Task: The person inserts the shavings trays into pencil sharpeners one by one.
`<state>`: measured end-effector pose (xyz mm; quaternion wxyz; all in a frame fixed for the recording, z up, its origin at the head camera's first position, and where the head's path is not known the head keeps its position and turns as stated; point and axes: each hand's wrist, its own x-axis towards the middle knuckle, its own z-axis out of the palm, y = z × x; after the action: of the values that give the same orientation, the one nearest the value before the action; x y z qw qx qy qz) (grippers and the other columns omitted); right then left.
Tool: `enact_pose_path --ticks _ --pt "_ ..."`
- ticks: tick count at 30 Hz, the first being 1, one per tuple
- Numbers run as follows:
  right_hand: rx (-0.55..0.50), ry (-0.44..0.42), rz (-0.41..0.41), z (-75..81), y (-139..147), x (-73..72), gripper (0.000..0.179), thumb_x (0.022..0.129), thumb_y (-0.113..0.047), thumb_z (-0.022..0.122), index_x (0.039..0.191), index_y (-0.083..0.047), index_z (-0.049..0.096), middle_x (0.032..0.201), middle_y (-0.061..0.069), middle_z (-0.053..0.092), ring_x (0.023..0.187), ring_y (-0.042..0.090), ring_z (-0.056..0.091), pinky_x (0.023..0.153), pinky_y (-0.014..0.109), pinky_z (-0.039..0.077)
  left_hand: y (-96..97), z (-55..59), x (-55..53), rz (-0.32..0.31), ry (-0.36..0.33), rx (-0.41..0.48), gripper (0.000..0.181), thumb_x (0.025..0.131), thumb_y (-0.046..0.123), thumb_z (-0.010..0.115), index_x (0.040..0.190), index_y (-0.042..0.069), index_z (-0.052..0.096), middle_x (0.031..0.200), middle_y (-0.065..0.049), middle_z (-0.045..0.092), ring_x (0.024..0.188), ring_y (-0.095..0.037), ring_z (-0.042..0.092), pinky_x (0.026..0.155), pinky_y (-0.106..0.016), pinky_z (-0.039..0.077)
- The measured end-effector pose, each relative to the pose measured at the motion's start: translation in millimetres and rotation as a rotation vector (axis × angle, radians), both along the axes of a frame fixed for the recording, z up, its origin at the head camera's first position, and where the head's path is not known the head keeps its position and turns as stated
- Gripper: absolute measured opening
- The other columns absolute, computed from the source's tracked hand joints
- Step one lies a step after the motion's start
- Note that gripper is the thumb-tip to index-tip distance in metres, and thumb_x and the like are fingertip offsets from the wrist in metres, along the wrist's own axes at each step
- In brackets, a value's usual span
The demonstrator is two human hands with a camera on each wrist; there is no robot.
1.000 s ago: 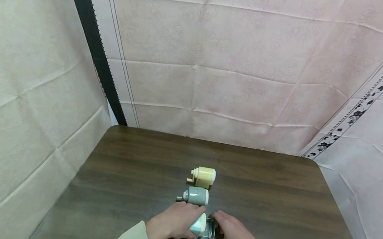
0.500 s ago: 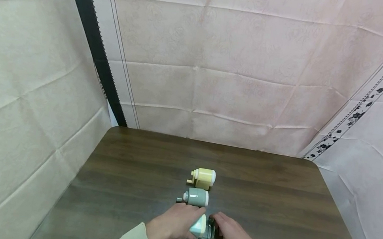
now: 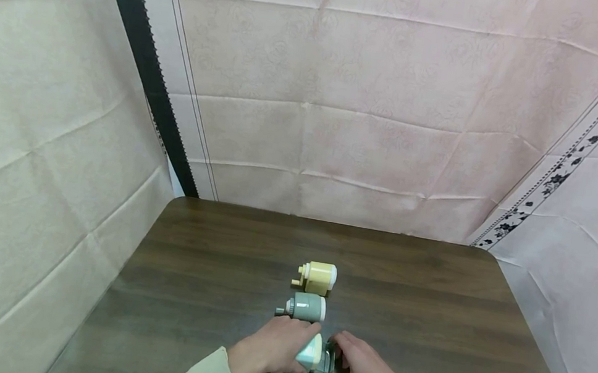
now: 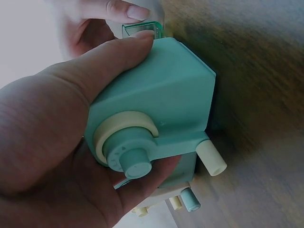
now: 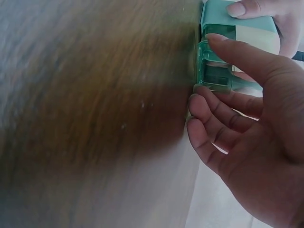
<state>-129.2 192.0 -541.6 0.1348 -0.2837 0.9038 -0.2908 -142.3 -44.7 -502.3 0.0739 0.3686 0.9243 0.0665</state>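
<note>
My left hand (image 3: 278, 344) grips a mint-green crank pencil sharpener (image 4: 161, 78) lying on the table near the front. In the left wrist view the thumb lies along its body, and its crank handle (image 4: 212, 157) with a cream knob faces the camera. A clear green shavings drawer (image 5: 214, 76) sticks out of the sharpener's other end. My right hand (image 5: 266, 123) pinches this drawer between thumb and fingers, the other fingers curved below it. From the head view, the hands face each other with sharpener and drawer between them.
Just beyond the left hand lies a grey-green crank sharpener (image 3: 308, 307), and behind that a pale yellow one (image 3: 319, 278). Both rest on the dark wooden table (image 3: 198, 274). Hanging cloths (image 3: 376, 109) enclose the table at the back and sides.
</note>
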Motion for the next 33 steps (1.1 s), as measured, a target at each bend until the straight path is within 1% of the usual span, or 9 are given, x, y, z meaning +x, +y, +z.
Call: enact_pose_path --ticks 6,15,23,33 --pt "0.005 -0.017 -0.007 0.2 -2.7 0.6 0.049 0.088 -0.037 0.089 0.124 -0.014 0.066 0.101 -0.014 0.057 0.084 0.003 0.055 0.071 0.024 0.051 0.7 0.9 0.6 0.001 -0.003 -0.003 0.06 0.073 0.046 0.098 0.113 0.023 0.059 0.097 0.014 0.066 0.082 -0.004 0.06 0.075 -0.027 0.052" --pt "-0.016 0.017 0.001 -1.7 -4.6 0.7 0.047 0.088 -0.035 0.089 0.123 -0.015 0.065 0.1 -0.013 0.058 0.084 0.003 0.055 0.071 0.024 0.051 0.2 0.4 0.7 0.001 0.004 -0.009 0.06 0.074 0.047 0.097 0.113 0.024 0.058 0.098 0.014 0.066 0.083 -0.004 0.061 0.076 -0.028 0.052" --pt "-0.013 -0.02 0.001 -2.7 -7.1 -2.0 0.048 0.088 -0.037 0.088 0.123 -0.015 0.066 0.097 -0.012 0.058 0.082 0.003 0.055 0.069 0.024 0.05 -0.2 0.1 -0.6 0.004 -0.012 0.002 0.059 0.074 0.046 0.097 0.113 0.024 0.059 0.099 0.014 0.066 0.083 -0.004 0.061 0.076 -0.029 0.052" --pt "-0.013 -0.026 0.004 -1.0 -7.2 -2.0 0.047 0.089 -0.038 0.088 0.123 -0.015 0.066 0.098 -0.013 0.058 0.082 0.004 0.055 0.069 0.024 0.05 0.3 -0.3 -1.7 0.009 -0.03 0.001 0.058 0.075 0.045 0.097 0.112 0.024 0.058 0.098 0.014 0.065 0.081 -0.004 0.059 0.075 -0.028 0.052"
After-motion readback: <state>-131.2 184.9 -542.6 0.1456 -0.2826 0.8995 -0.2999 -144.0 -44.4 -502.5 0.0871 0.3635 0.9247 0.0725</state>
